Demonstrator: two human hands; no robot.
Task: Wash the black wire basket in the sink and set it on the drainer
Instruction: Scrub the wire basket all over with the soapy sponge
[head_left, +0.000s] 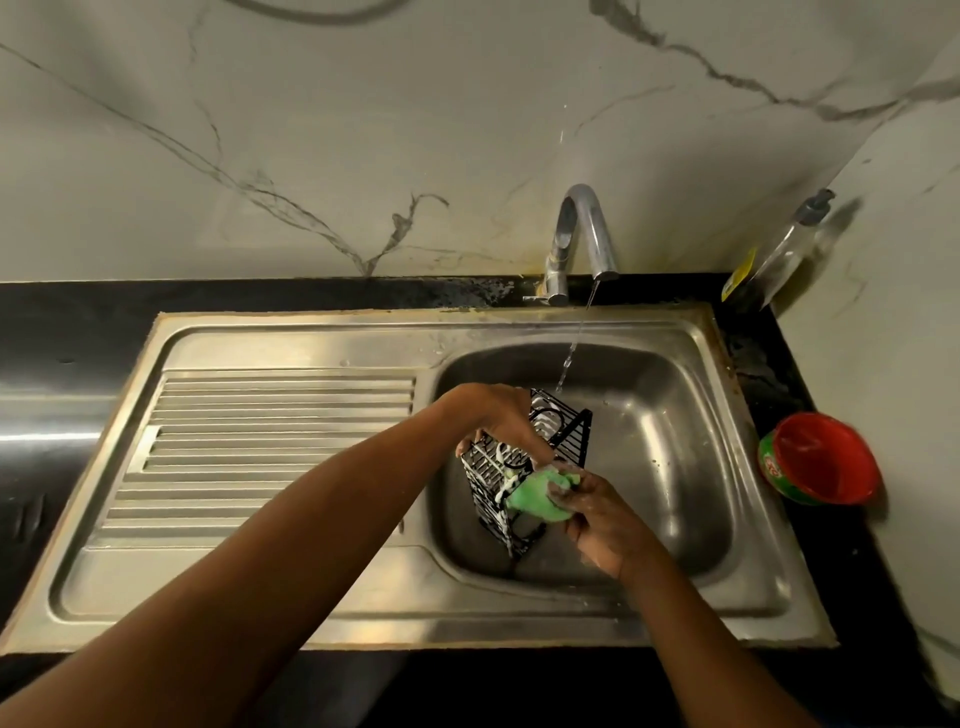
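Red tub label unreadable; pump bottle blurred; right fingers seemingly buried in green scrubber.

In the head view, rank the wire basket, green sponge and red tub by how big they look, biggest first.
1. black wire basket
2. red tub
3. green sponge, partly covered by the right hand

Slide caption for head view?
Left hand holds the black wire basket in the sink; right hand holds a green sponge against it.

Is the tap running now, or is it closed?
Running: a thin stream falls from the tap into the sink.
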